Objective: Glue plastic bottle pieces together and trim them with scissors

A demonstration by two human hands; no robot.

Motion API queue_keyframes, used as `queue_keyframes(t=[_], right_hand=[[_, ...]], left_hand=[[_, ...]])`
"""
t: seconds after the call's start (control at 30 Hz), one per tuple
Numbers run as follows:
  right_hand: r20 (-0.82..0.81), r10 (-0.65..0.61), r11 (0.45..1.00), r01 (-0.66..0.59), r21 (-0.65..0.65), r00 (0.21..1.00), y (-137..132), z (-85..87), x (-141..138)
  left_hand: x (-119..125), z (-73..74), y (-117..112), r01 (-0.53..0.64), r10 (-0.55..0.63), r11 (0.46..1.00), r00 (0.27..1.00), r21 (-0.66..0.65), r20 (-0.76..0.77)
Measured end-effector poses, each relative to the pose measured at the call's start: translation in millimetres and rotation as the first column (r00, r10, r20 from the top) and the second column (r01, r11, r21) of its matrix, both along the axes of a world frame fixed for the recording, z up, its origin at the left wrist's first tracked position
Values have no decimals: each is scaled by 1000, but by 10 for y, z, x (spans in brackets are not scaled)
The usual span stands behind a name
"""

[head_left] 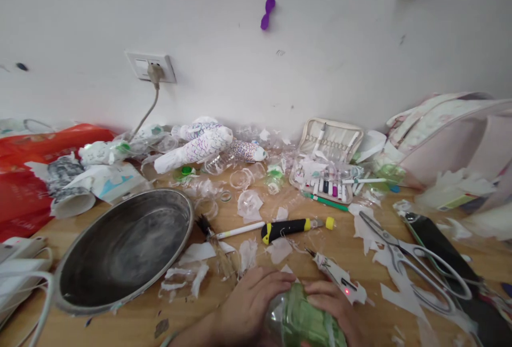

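At the bottom middle, a clear-and-green piece of plastic bottle [306,315] is between my hands. My left hand [256,296] wraps around its left side, and my right hand [334,304] grips the other side with its fingers over the top. The lower parts of both hands are cut off by the frame edge. Just beyond my right hand lies a white hand tool [334,272] with a thin dark tip and a lit red light. A yellow-and-black utility knife [286,228] rests farther back, near a slim white pen [240,230].
A round metal pan [176,200] occupies the left of the table. White-handled scissors [400,248] and a dark phone [432,240] lie right. Behind are scale-patterned paper-covered fish shapes [200,149], a marker case [332,139] and a pink backpack [432,144]. Paper and plastic scraps are scattered around.
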State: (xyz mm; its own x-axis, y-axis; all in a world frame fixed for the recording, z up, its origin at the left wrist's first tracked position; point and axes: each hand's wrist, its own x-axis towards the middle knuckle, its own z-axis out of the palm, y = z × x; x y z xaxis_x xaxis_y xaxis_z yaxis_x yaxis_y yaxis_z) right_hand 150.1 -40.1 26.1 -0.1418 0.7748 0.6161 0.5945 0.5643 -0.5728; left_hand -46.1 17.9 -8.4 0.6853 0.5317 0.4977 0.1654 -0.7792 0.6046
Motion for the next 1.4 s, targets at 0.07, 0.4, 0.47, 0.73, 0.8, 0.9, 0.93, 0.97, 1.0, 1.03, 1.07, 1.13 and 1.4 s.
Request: queue_keyframes(t=[0.07, 0.4, 0.47, 0.73, 0.8, 0.9, 0.93, 0.97, 1.0, 1.03, 1.07, 1.13, 1.4], right_hand=[[47, 59, 998, -59, -1, 997, 12, -22, 43], [3, -28, 1000, 28, 13, 1000, -34, -170, -22], [-62, -48, 999, 47, -9, 997, -49, -204, -60], [-387, -101, 968, 1, -249, 916, -70, -311, 53], [-376, 18, 976, -99, -196, 926, -45, -328, 173], [-218, 29, 984, -67, -168, 976, -14, -264, 197], [-122, -18, 990, 1, -141, 992, -8, -219, 147], [-99, -130, 988, 120, -101, 987, -4, -169, 76], [-119, -201, 978, 192, -84, 972, -2, -121, -4], [-124, -222, 973, 213, -85, 967, 0, -80, -83], [-121, -230, 971, 221, -87, 966, 1, -52, -150], [-109, -203, 976, 192, -101, 973, 0, -38, -230], [-143, -128, 986, 110, -124, 981, -8, -148, -229]], left_hand=[[2, 29, -11, 18, -18, 999, 1000, -36, -14], [19, 83, -9, 13, -13, 999, 1000, -36, -4], [21, 77, -1, 9, -8, 999, 1000, -43, 13], [145, -25, -59, 151, 106, 812, 912, -564, 397], [189, -21, -60, 322, 220, 612, 808, -722, 547], [223, 45, -15, 463, 446, 152, 756, -873, 478], [226, 77, 8, 471, 523, 24, 745, -882, 413], [226, 109, 31, 472, 578, -68, 737, -879, 350], [226, 138, 54, 466, 608, -124, 733, -876, 304], [224, 162, 73, 459, 620, -148, 733, -876, 279], [223, 181, 89, 454, 621, -159, 736, -877, 268], [224, 199, 106, 456, 631, -196, 736, -868, 245], [260, 123, 76, 447, 639, -288, 748, -847, 178]])
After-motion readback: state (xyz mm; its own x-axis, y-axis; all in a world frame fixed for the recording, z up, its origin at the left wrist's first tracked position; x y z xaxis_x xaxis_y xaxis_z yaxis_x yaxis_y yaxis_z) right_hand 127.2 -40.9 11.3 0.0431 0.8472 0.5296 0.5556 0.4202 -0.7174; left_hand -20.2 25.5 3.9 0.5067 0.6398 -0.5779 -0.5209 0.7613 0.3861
